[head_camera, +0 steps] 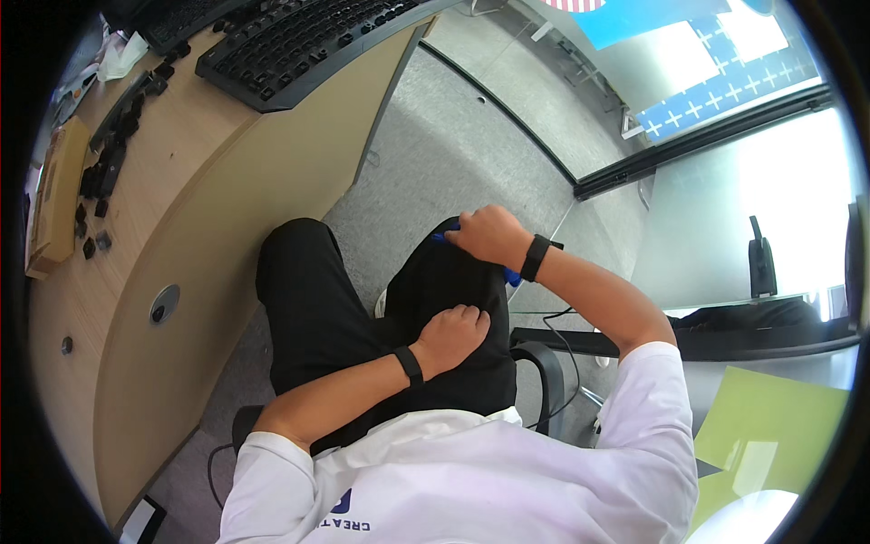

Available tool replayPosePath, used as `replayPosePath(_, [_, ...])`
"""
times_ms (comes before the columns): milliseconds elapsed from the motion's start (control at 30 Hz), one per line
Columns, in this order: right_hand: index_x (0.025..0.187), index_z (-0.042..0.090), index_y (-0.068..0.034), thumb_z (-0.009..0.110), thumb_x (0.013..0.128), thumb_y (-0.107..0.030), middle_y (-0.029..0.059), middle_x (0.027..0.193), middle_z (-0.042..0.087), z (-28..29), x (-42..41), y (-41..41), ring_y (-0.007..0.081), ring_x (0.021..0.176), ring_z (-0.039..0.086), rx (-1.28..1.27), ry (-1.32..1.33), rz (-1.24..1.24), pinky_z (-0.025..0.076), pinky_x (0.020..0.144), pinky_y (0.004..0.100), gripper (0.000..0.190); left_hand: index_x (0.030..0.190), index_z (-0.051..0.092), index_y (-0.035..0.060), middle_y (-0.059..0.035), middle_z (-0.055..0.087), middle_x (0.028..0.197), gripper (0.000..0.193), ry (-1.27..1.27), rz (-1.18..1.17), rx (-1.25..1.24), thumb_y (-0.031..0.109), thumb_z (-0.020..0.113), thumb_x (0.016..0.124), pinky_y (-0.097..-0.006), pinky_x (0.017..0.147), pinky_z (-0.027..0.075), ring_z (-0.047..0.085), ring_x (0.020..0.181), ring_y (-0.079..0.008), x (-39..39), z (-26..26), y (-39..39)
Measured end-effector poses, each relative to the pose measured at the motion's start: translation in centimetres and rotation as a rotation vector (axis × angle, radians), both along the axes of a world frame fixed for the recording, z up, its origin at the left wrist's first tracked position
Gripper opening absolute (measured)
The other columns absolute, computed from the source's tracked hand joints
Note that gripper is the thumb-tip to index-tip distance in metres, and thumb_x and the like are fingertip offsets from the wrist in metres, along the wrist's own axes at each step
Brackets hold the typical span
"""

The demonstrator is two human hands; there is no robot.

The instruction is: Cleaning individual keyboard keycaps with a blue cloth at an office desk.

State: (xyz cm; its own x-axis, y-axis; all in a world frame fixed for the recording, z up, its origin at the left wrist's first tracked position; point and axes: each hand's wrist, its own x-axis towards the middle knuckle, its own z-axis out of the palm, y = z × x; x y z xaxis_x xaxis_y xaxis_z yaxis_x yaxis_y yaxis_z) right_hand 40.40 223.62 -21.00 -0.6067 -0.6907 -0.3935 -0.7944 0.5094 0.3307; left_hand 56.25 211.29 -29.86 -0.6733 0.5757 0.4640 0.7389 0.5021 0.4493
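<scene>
My right hand (491, 234) is curled over my right thigh near the knee, its fingertips closed on a small blue object (439, 236), mostly hidden beneath the hand. More blue (513, 277) shows below that wrist, at the outer side of the thigh; whether it is the same thing I cannot tell. My left hand (454, 340) rests as a loose fist higher on the same thigh, nothing visible in it. Both wrists wear black bands. Black trousers (306, 292) cover my legs.
The curved wooden desk (197, 177) at left bears a black keyboard (299, 54) with keycaps apparently removed, loose black keycaps (102, 170) and a cardboard box (58, 197). A chair armrest (554, 381) and a black cable (578, 367) are at my right. Glass partitions with dark frames (707, 136) stand beyond.
</scene>
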Motion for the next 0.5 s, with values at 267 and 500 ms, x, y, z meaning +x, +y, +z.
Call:
replayPosePath(267, [0.08,0.076,-0.017,0.061,0.089,-0.026,0.0053,0.077,0.073,-0.9,-1.8,-2.0,0.0258,0.075,0.074,0.082,-0.05,-0.053,0.055,0.058,0.0403,0.019,0.092,0.066,0.0016,-0.0079,0.06,0.079,0.019,0.001,0.013,-0.123,0.014,0.064,0.079,-0.0306,0.065,0.057,0.065,0.078,-0.0207,1.4,1.8,-0.5])
replayPosePath(500, [0.096,0.076,-0.018,0.059,0.09,-0.024,0.0099,0.082,0.072,0.1,1.5,-2.4,0.0273,0.076,0.073,0.09,-0.244,0.023,0.055,0.06,0.0416,0.019,0.093,0.069,0.0015,-0.0189,0.071,0.097,0.021,0.026,0.061,-0.175,0.013,0.066,0.077,-0.0313,0.067,0.057,0.068,0.085,-0.0241,2.3,1.5,-0.9])
